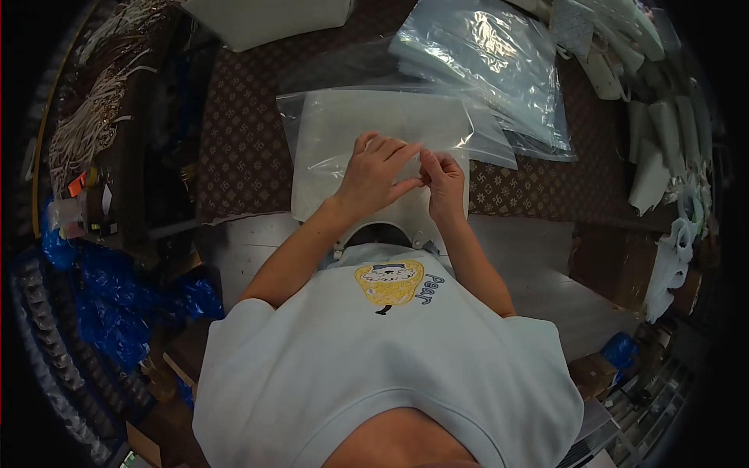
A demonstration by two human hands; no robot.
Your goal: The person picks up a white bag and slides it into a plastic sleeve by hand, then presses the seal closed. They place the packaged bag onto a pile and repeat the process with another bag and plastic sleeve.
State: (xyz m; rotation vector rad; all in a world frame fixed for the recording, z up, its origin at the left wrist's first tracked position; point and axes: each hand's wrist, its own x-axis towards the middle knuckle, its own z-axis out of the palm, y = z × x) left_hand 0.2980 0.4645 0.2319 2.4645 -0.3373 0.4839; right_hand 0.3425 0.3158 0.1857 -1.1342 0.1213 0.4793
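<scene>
A white handbag (328,187) lies flat at the table's near edge, its curved handle and small metal fittings towards my body. A clear plastic bag (292,117) overlaps its upper part and sticks out on both sides. Over the handbag's middle, my left hand (376,173) has its thumb and forefinger apart, both tips reaching to the fingers of my right hand (443,184). Those right fingers are curled in a pinch, and I cannot tell what is between them.
A stack of clear plastic bags (491,62) lies at the back right on the brown patterned cloth (242,148). Another pale bag (269,19) is at the far edge. Pale strips (97,125) hang at left, above blue plastic (117,296). White pieces (655,148) crowd the right side.
</scene>
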